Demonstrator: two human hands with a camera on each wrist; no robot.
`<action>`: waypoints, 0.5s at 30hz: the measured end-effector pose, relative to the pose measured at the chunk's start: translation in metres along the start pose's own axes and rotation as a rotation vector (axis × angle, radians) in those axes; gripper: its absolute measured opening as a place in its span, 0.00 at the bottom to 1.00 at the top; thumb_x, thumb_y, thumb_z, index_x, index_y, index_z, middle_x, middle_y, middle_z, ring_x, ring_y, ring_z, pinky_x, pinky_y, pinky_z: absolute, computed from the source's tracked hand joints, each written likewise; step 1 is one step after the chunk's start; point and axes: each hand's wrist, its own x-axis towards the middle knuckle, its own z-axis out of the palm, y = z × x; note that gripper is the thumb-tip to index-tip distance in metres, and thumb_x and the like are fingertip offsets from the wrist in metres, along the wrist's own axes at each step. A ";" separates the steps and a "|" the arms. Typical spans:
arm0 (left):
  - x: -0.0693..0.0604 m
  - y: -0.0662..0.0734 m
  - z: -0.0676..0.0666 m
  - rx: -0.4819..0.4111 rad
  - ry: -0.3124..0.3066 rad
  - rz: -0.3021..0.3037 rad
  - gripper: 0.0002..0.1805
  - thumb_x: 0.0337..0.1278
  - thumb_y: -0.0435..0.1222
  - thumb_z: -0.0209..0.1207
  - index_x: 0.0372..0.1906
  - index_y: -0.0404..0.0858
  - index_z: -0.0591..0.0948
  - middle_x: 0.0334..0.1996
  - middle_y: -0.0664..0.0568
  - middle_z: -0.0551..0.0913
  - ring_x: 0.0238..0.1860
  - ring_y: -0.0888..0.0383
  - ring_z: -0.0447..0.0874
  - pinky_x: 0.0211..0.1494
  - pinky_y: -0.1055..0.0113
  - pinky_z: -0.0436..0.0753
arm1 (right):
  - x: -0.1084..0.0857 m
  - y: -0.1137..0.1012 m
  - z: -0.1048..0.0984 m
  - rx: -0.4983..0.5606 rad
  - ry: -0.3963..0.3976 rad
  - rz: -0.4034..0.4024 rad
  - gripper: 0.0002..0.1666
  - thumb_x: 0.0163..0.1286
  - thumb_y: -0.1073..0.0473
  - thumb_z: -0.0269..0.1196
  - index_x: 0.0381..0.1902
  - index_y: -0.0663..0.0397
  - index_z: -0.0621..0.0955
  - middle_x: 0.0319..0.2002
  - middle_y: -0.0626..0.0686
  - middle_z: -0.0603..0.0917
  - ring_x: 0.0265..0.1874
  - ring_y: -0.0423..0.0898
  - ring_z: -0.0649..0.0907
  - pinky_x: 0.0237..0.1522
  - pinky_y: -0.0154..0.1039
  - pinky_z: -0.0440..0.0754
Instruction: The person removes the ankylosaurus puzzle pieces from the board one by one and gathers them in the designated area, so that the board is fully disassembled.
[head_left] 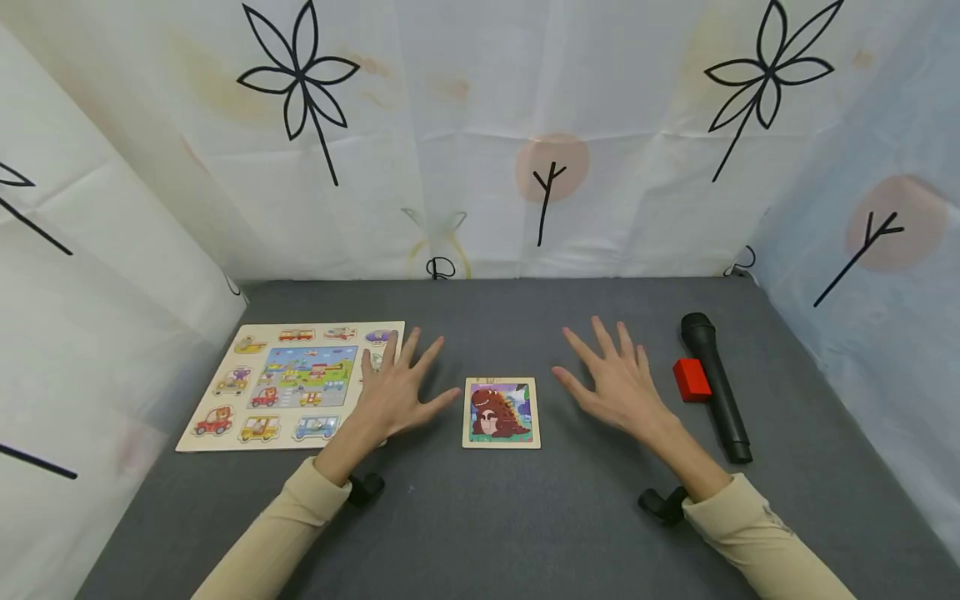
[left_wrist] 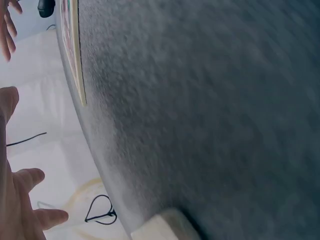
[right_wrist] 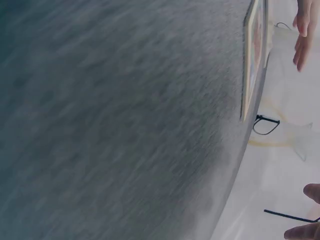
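Between the two hands lies a small square wooden puzzle (head_left: 501, 413) with a red dinosaur picture, flat on the grey table. My left hand (head_left: 397, 392), fingers spread, is over the right edge of a large wooden vehicle puzzle board (head_left: 225, 346) and hides part of it. To the right of the small puzzle, my right hand (head_left: 617, 382) is spread above the table and holds nothing. Both wrist views show the small puzzle's edge, at the top left for the left wrist (left_wrist: 74, 50) and at the top right for the right wrist (right_wrist: 254, 55).
Right of the right hand, a black microphone (head_left: 716, 387) lies lengthwise on the table (head_left: 480, 525). A red block (head_left: 692, 380) sits against its left side. White curtains (head_left: 480, 100) with plant drawings enclose the back and sides.
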 end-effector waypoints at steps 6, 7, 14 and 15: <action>0.002 0.009 0.003 -0.057 -0.051 0.020 0.51 0.56 0.70 0.58 0.81 0.53 0.60 0.80 0.41 0.60 0.80 0.33 0.56 0.70 0.19 0.53 | 0.008 -0.014 0.005 0.048 -0.005 -0.028 0.41 0.75 0.35 0.57 0.80 0.40 0.63 0.81 0.65 0.55 0.79 0.74 0.52 0.68 0.79 0.60; 0.002 0.011 0.004 -0.063 -0.064 0.024 0.52 0.55 0.70 0.58 0.81 0.53 0.59 0.80 0.41 0.61 0.79 0.33 0.57 0.70 0.20 0.53 | 0.009 -0.017 0.006 0.056 -0.006 -0.033 0.41 0.75 0.35 0.57 0.80 0.40 0.63 0.81 0.65 0.55 0.79 0.74 0.53 0.67 0.79 0.61; 0.005 0.022 0.009 -0.067 -0.141 0.103 0.56 0.49 0.72 0.61 0.80 0.46 0.62 0.75 0.42 0.68 0.75 0.37 0.65 0.70 0.23 0.58 | 0.018 -0.037 0.014 0.106 -0.021 -0.077 0.40 0.74 0.34 0.58 0.78 0.41 0.67 0.79 0.64 0.60 0.77 0.71 0.60 0.65 0.77 0.67; 0.006 0.024 0.009 -0.076 -0.153 0.112 0.57 0.48 0.72 0.62 0.79 0.45 0.63 0.75 0.42 0.69 0.74 0.37 0.66 0.71 0.23 0.59 | 0.019 -0.040 0.015 0.112 -0.025 -0.085 0.40 0.74 0.34 0.58 0.77 0.41 0.68 0.79 0.64 0.62 0.76 0.71 0.61 0.64 0.77 0.67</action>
